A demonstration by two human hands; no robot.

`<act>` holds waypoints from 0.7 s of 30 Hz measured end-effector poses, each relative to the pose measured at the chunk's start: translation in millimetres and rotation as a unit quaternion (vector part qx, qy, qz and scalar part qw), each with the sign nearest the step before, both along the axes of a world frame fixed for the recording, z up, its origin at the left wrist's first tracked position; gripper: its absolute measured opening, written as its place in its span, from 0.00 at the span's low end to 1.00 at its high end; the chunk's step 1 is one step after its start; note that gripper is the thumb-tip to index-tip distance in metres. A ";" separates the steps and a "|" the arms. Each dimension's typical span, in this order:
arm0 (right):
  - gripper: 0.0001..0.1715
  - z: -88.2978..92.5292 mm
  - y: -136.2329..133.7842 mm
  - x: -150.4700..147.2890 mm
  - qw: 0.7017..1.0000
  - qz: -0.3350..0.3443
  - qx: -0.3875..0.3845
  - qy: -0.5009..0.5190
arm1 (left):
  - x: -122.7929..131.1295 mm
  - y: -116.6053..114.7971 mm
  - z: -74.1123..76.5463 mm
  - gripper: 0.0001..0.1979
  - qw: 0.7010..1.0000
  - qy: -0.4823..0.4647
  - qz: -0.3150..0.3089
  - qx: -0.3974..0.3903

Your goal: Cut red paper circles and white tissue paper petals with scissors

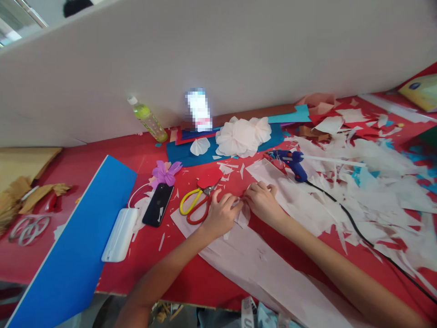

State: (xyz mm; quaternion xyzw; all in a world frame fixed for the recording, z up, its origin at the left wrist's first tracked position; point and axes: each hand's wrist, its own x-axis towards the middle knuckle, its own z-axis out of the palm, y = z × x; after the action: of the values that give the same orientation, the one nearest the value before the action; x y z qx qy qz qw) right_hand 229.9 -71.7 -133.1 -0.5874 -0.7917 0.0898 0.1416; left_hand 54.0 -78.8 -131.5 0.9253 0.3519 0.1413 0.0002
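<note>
My left hand (223, 210) and my right hand (262, 200) meet over the red table, fingers closed on a small piece of pale paper (242, 217). Part of that piece is hidden by the fingers. A long pale pink paper sheet (259, 262) lies beneath my hands and reaches to the near edge. Just left of my left hand rest scissors (194, 205) with one yellow and one red handle, a red paper disc (209, 177) beside their blades. Farther back, a pale layered paper flower (239, 136) sits on blue paper (177, 155), next to a single loose petal (200, 146).
Right of my hands lies a blue glue gun (295, 166) with its black cord (351, 218) and heaped paper scraps (382, 182). To the left are a black phone (158, 205), a white power bank (120, 234), a purple paper flower (166, 173), a blue board (78, 241) and a bottle (148, 120).
</note>
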 end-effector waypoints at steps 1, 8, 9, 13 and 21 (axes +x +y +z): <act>0.15 0.6 -0.8 -0.7 1.000 0.001 0.004 -0.006 | 0.3 0.3 -0.2 0.17 1.000 0.001 -0.001 0.001; 0.07 -0.8 -1.4 -1.9 0.998 -0.018 0.030 -0.045 | 1.1 1.8 0.4 0.18 1.000 0.020 -0.004 0.005; 0.06 -1.7 -0.6 -1.3 0.998 -0.026 0.029 -0.048 | 1.1 2.0 0.5 0.18 1.000 0.022 -0.005 0.005; 0.07 -2.4 2.9 2.0 0.998 -0.033 0.029 -0.050 | 1.2 3.0 0.1 0.19 1.000 0.026 -0.006 0.009; 0.11 3.1 6.4 21.9 0.993 -0.087 0.080 -0.017 | 2.0 6.5 1.4 0.23 0.999 0.039 -0.009 -0.002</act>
State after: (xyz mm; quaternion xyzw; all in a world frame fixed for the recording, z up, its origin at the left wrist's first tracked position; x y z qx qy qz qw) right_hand 251.7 -65.2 -130.0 -0.6420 -0.7448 0.0036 0.1819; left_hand 56.0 -72.3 -130.1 0.9333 0.3435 0.1040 -0.0104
